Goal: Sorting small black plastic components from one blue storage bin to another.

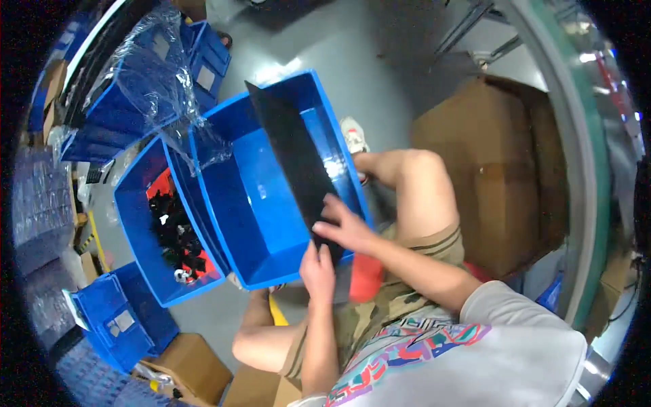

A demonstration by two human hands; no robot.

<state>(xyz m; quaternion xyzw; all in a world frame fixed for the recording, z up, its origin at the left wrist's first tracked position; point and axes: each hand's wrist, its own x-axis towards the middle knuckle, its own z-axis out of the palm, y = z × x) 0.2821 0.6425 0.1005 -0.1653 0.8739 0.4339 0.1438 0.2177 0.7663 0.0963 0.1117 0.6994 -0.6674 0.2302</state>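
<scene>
A long, thin black panel (291, 149) slants across a large blue bin (241, 169), its far end rising over the bin's back rim. At the panel's near end, my left hand (317, 275) is closed on the edge, with thumb and fingertips showing. My right hand (347, 229) touches the panel slightly farther along. Its fingers look spread over the dark surface and are a little blurred. Below the panel, the blue floor of the bin shows. What the panel covers on the bin's right side is partly hidden.
Left of the bin stands a second blue bin (139, 234) with a jumble of black parts (175, 230) and red pieces. Clear plastic film (152, 81) drapes over blue crates behind. A big cardboard box (485, 176) stands right of my knee; a red stool-like thing (366, 277) is below my right forearm.
</scene>
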